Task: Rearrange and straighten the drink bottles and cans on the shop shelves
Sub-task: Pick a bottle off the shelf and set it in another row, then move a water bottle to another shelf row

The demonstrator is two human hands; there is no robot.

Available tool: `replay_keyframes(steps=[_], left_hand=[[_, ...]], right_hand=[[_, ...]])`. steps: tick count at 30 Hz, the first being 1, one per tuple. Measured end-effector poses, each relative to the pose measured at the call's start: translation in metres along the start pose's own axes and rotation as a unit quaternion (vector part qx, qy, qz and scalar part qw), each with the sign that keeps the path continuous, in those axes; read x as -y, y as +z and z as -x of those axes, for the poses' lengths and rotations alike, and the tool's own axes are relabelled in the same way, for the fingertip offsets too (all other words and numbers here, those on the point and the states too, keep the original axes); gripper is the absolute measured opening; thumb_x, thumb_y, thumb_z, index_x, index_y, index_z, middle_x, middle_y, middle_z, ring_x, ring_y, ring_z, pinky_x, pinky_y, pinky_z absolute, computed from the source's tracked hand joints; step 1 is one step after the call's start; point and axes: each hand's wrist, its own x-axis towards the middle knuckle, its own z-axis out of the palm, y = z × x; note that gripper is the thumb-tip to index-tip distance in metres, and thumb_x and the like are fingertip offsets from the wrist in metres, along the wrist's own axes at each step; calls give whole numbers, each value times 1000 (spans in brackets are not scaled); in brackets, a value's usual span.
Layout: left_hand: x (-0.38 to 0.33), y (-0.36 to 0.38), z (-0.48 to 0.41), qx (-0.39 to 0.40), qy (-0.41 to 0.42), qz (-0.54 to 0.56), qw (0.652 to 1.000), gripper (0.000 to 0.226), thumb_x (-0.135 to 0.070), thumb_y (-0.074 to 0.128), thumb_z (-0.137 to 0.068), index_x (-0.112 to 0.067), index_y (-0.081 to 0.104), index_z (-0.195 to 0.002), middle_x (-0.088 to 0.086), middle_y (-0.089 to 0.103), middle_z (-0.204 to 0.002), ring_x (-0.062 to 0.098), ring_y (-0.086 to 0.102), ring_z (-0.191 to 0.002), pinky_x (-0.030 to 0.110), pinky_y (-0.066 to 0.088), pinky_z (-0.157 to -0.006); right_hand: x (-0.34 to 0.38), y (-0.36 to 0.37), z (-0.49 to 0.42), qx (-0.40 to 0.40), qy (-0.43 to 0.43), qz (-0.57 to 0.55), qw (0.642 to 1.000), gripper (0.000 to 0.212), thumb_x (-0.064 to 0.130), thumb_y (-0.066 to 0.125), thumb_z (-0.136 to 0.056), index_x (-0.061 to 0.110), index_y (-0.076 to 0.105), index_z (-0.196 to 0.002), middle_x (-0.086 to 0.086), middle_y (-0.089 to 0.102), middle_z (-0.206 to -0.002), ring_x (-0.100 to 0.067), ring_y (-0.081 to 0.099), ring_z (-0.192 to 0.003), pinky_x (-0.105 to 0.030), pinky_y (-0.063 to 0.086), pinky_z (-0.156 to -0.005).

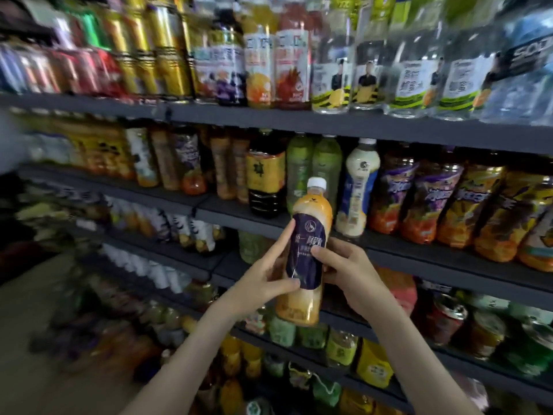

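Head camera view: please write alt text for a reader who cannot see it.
A person's left hand and right hand hold an orange bottle with a white cap and dark blue label, nearly upright, in front of crowded shop shelves.

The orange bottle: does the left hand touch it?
Touching. The head view shows the left hand with thumb and forefinger pressed on the dark label of the bottle.
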Motion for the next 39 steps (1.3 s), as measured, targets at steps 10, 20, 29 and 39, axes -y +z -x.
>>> replay_keyframes(steps=[10,20,29,39], left_hand=[[8,-160,86,-123,-20,-21,992,89,-13,66,-88,-72,17,-132,-33,42,-139,4,47,-126,36,43,-104],[37,-287,101,-202,-15,-19,979,86,-12,67,-88,-72,22,-131,-12,44,-145,8,46,-130,35,43,-104],[71,-407,53,-161,5,-103,982,88,-8,65,-89,-61,17,-140,-23,37,-148,4,40,-134,40,39,-109],[95,-472,-11,-54,57,-153,985,76,-29,61,-92,-60,12,-142,-47,33,-135,-12,36,-130,20,36,-107]], right_hand=[[-15,183,-65,105,-17,5,994,41,25,72,-69,15,66,-109,-2,75,-100,-21,72,-92,-33,57,-76],[-38,301,-166,154,-8,35,987,19,11,64,-89,19,66,-107,-1,74,-104,-18,70,-96,-33,57,-81],[-48,349,-277,161,-67,103,979,41,29,77,-80,21,63,-118,2,70,-114,-17,66,-106,-49,50,-97],[-46,350,-309,7,-124,66,990,38,19,75,-65,17,68,-102,7,75,-97,-9,70,-94,-20,54,-74]])
